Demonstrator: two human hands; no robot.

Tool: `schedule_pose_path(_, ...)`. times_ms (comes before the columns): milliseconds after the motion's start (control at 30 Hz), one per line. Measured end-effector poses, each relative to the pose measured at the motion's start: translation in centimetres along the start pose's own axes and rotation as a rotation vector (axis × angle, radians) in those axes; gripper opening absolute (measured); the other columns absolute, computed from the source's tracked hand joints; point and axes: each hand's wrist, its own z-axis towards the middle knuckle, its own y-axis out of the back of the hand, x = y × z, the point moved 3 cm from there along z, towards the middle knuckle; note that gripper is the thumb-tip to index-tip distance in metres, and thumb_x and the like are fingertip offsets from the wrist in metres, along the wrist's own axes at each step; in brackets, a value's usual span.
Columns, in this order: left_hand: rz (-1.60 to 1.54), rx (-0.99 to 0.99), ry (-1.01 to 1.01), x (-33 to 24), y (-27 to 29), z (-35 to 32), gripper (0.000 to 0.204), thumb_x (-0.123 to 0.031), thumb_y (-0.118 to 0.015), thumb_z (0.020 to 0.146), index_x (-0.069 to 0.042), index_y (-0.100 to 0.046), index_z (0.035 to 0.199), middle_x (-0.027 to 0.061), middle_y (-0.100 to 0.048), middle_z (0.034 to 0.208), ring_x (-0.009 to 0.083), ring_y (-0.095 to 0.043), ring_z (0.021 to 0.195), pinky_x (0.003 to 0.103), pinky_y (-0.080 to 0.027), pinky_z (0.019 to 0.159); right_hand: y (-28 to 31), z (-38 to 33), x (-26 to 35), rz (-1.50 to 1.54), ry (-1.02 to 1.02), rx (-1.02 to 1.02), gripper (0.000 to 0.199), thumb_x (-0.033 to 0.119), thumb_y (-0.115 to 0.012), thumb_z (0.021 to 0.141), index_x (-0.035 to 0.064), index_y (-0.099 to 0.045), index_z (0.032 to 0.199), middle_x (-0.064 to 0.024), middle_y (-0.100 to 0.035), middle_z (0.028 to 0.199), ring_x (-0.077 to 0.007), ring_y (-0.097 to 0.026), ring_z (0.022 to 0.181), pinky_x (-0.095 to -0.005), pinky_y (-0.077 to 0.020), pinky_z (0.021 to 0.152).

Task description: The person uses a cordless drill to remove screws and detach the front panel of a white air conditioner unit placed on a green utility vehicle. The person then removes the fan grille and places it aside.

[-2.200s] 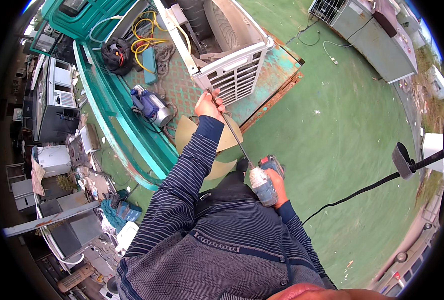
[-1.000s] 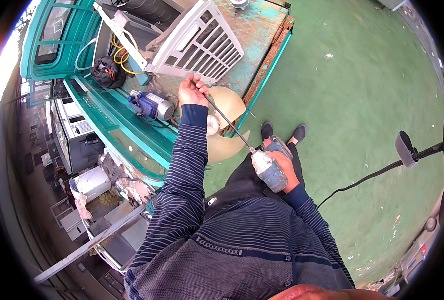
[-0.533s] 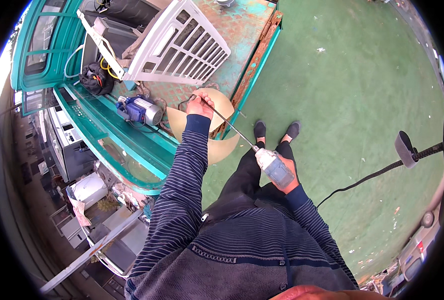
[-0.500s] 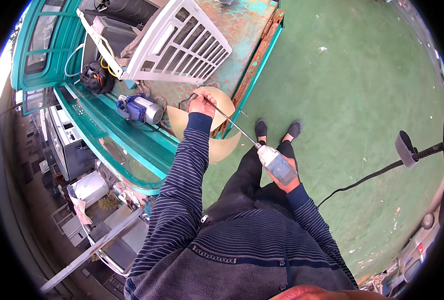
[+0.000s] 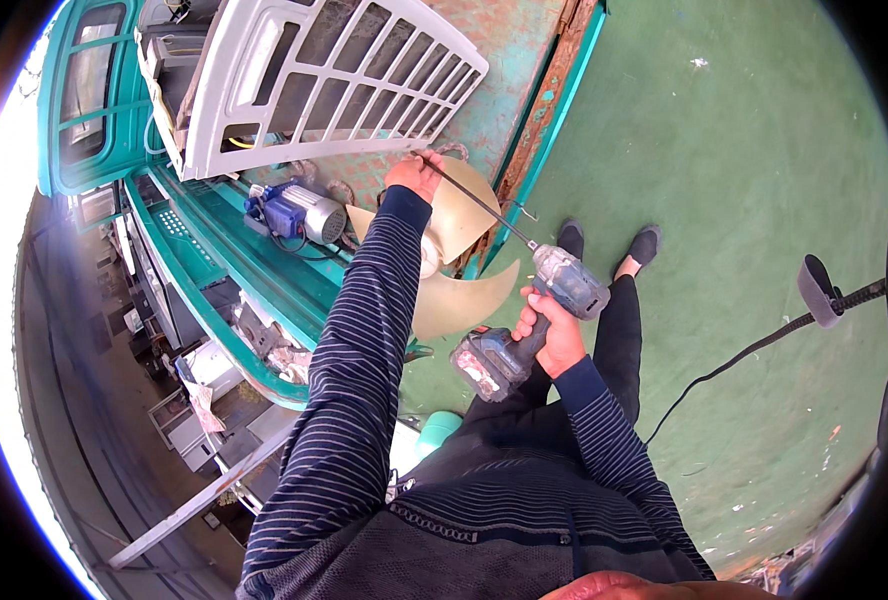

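My right hand [image 5: 556,335] is wrapped round the grip of a cordless power drill [image 5: 571,283], whose battery hangs to the left. From its chuck a long thin bit [image 5: 484,208] slants up and left. My left hand [image 5: 414,178] closes round the bit's far end, right by the lower edge of a white slotted grille panel [image 5: 254,80]. What the tip touches is hidden by fingers and panel. Under the bit lies a cream fan with broad blades [image 5: 461,222], partly covered by my left forearm.
A blue and silver electric motor [image 5: 299,212] lies left of the fan on the rusty truck bed [image 5: 509,50], beside the teal side wall [image 5: 254,285]. Green floor [image 5: 754,230] spreads to the right. A black cable [image 5: 719,365] hangs at the right.
The drill has rolled over, bringing its grip and battery into sight. My left hand, with the bit's end, is now up against the grille panel's lower edge. The view has shifted too.
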Motion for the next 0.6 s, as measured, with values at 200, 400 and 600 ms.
schedule_pose_path(200,0.009,-0.034,0.009,0.3,0.9,2.1,0.018,-0.003,-0.036,0.102,-0.002,-0.046,0.117,0.0127,-0.061,0.102,0.0253,-0.063,0.084,0.043,-0.058,0.076,-0.6,0.9,-2.6,0.107,-0.024,0.005,0.022,0.021,-0.061,0.09,0.0072,-0.057,0.107,-0.0005,-0.049,0.07,-0.0166,-0.051,0.062,-0.0379,-0.0461,0.064)
schedule_pose_path(400,0.018,-0.049,0.006,0.1,1.3,2.9,0.023,-0.002,-0.038,0.102,-0.002,-0.046,0.124,0.0132,-0.062,0.104,0.0257,-0.063,0.084,0.044,-0.058,0.075,-0.8,1.1,-2.9,0.104,-0.015,0.001,0.023,0.021,-0.061,0.09,0.0073,-0.057,0.107,-0.0005,-0.049,0.071,-0.0169,-0.052,0.063,-0.0381,-0.0463,0.064)
schedule_pose_path(600,0.045,0.012,-0.021,-0.3,1.1,1.8,0.021,-0.001,-0.04,0.101,-0.002,-0.049,0.12,0.0129,-0.062,0.103,0.0256,-0.063,0.084,0.043,-0.059,0.075,-0.9,1.3,-2.9,0.133,-0.049,0.006,0.022,0.022,-0.06,0.089,0.0083,-0.057,0.107,0.0004,-0.048,0.07,-0.0161,-0.05,0.062,-0.0377,-0.0456,0.065)
